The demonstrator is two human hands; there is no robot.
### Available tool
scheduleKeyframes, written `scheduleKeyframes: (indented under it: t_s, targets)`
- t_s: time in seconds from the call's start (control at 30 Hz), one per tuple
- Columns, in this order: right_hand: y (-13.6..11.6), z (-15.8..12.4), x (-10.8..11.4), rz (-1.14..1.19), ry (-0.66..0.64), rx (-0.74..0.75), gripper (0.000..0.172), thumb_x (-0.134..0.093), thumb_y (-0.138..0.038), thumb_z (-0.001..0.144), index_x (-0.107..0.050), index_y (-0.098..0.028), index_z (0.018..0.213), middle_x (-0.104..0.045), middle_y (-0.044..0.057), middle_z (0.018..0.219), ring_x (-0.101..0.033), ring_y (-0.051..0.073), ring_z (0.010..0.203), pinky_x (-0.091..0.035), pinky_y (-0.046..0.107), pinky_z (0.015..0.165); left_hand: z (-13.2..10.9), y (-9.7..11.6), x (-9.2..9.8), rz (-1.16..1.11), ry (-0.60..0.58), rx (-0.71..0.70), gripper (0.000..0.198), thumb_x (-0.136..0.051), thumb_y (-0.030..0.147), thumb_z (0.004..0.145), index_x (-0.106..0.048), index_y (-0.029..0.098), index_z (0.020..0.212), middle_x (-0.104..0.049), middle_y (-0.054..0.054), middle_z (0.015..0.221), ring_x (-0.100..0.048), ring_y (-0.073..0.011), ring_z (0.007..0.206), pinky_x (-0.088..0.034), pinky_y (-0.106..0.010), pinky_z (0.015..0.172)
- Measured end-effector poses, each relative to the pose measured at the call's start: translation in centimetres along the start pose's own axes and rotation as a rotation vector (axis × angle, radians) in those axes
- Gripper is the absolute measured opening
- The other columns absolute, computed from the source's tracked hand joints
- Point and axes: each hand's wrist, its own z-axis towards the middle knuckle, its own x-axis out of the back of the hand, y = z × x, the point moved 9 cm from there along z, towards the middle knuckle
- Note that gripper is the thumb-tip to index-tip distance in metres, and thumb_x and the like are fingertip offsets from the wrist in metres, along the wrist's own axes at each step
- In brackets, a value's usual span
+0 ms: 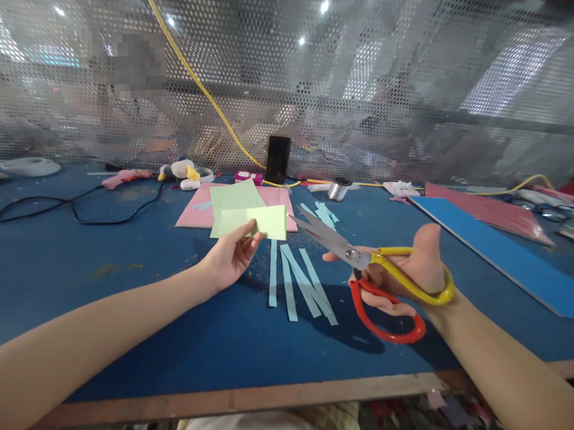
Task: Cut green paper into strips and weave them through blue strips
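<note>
"Where are you seeing the light green paper (274, 221)?"

"I'm seeing one piece being held above the blue table (179, 355) — the left hand (234, 256) is pinching its lower edge between thumb and fingers."

"And the right hand (379, 277)?"

"It's holding one pair of scissors (349, 253), thumb passing through the yellow handle, fingers curling through the red one. From here I'm seeing two blades standing slightly apart, pointing at the paper's right edge; I can't tell whether they're touching it."

"How many strips are you counting?"

"I'm counting at least four long blue strips (288, 285) lying nearer the table's front edge, some overlapping. Farther back, shorter blue pieces (324, 214) are bunching together — too tangled for me to count."

"And farther out?"

"One pale green sheet (235, 195) is resting on one pink sheet (195, 210). Beyond, one phone (278, 159) is standing upright, one spool (338, 189) is sitting near it, and one blue board (505, 255) is lying to the right."
</note>
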Motion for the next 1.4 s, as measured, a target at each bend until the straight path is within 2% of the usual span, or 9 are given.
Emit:
scheduleKeyframes:
  t_s: [0.3, 0.5, 0.63, 0.77, 0.87, 1.0, 1.2, 1.4]
  targets:
    - [0.3, -0.2, 0.0, -0.023, -0.027, -0.012, 0.128, -0.018, -0.100, 0.056, -0.041, -0.013, 0.147, -0.063, 0.006, 0.065, -0.041, 0.010, 0.033, -0.033, 0.021, 0.030, -0.2, 0.1, -0.1, -0.001, 0.021, -0.014, 0.016, -0.056, 0.009, 0.095, -0.062, 0.011, 0.081, -0.066, -0.001, 0.060, -0.066, -0.0064, 0.050, -0.056, -0.010, 0.049]
    - [0.3, 0.0, -0.2, -0.075, -0.031, -0.011, 0.131, -0.017, -0.101, 0.054, -0.038, -0.010, 0.145, -0.063, 0.006, 0.068, -0.043, 0.011, 0.036, -0.029, 0.020, 0.031, -0.3, 0.1, -0.2, 0.051, 0.019, -0.023, 0.016, -0.057, 0.011, 0.095, -0.061, 0.011, 0.079, -0.068, -0.003, 0.061, -0.064, -0.0062, 0.048, -0.055, -0.010, 0.049]
    - [0.0, 0.3, -0.6, -0.187, -0.086, 0.034, 0.123, -0.027, -0.100, 0.060, -0.039, -0.009, 0.142, -0.067, 0.010, 0.078, -0.050, 0.012, 0.041, -0.029, 0.021, 0.037, -0.4, 0.2, -0.1, 0.124, 0.001, -0.071, 0.013, -0.058, 0.010, 0.093, -0.063, 0.011, 0.081, -0.069, -0.003, 0.062, -0.067, -0.0082, 0.054, -0.056, -0.012, 0.052]
    - [0.0, 0.4, -0.6, -0.208, -0.102, 0.015, 0.122, -0.027, -0.098, 0.064, -0.030, -0.008, 0.147, -0.070, 0.012, 0.082, -0.052, 0.014, 0.043, -0.038, 0.026, 0.042, -0.8, 0.0, -0.9, 0.289, -0.103, -0.154, 0.007, -0.068, 0.017, 0.087, -0.066, 0.010, 0.084, -0.071, -0.004, 0.063, -0.069, -0.0113, 0.057, -0.055, -0.015, 0.053]
    - [0.1, 0.4, -0.9, -0.220, -0.130, 0.013, 0.125, -0.024, -0.098, 0.064, -0.020, -0.008, 0.151, -0.071, 0.014, 0.084, -0.053, 0.014, 0.042, -0.040, 0.027, 0.043, -1.7, -0.5, -2.1, 0.425, -0.241, -0.216, 0.025, -0.080, 0.029, 0.077, -0.068, 0.011, 0.089, -0.073, -0.003, 0.069, -0.069, -0.0139, 0.058, -0.055, -0.020, 0.053]
    - [0.1, 0.5, -1.5, -0.233, -0.151, 0.017, 0.126, -0.023, -0.098, 0.066, -0.016, -0.006, 0.153, -0.072, 0.014, 0.082, -0.054, 0.015, 0.041, -0.039, 0.026, 0.040, -2.7, -2.0, -2.7, 0.593, -0.368, -0.158, 0.037, -0.080, 0.044, 0.076, -0.070, 0.010, 0.087, -0.072, -0.006, 0.064, -0.068, -0.0163, 0.059, -0.055, -0.024, 0.055]
    - [0.0, 0.3, -1.4, -0.226, -0.161, 0.020, 0.125, -0.021, -0.097, 0.067, -0.012, -0.007, 0.155, -0.073, 0.014, 0.084, -0.055, 0.015, 0.041, -0.038, 0.026, 0.042, -2.9, -1.9, -2.7, 0.614, -0.382, -0.161, 0.037, -0.080, 0.046, 0.074, -0.070, 0.011, 0.080, -0.071, -0.006, 0.063, -0.067, -0.0155, 0.059, -0.054, -0.025, 0.057]
    - [0.0, 0.2, -1.3, -0.175, -0.165, 0.042, 0.121, -0.028, -0.095, 0.069, -0.019, -0.009, 0.154, -0.074, 0.015, 0.085, -0.057, 0.015, 0.042, -0.038, 0.026, 0.042, -2.7, -1.4, -2.6, 0.580, -0.350, -0.175, 0.037, -0.082, 0.044, 0.072, -0.068, 0.012, 0.084, -0.071, -0.004, 0.066, -0.067, -0.0150, 0.059, -0.053, -0.023, 0.054]
